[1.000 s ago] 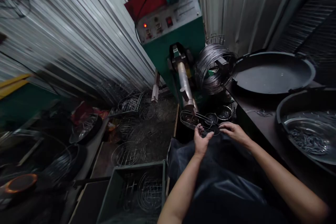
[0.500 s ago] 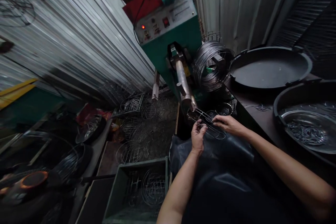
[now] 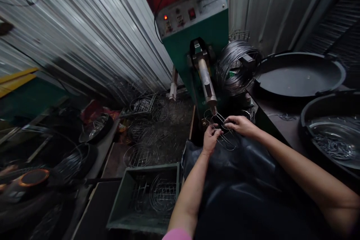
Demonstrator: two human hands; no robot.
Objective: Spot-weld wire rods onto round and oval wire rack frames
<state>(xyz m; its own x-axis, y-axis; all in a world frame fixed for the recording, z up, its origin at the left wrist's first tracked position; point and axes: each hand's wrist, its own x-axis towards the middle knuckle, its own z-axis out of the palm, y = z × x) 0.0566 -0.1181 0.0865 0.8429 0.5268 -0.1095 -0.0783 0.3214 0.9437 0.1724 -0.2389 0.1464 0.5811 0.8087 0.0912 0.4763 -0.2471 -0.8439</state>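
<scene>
Aprons of dark cloth (image 3: pixel 242 180) fill the near view, and just past the lap the left hand (image 3: pixel 210 138) and right hand (image 3: pixel 239 125) close together on a round wire rack (image 3: pixel 225 137), each pinching its rim under the metal arm (image 3: pixel 206 82) of a green machine (image 3: pixel 197 41). Left of the knees a grey crate (image 3: pixel 123 202) holds more racks, with others strewn over the floor (image 3: pixel 165 135). To the right a dark table (image 3: pixel 281 127) carries wide pans (image 3: pixel 298 75) and a wire coil (image 3: pixel 236 65), corrugated metal walls (image 3: pixel 92 33) behind.
</scene>
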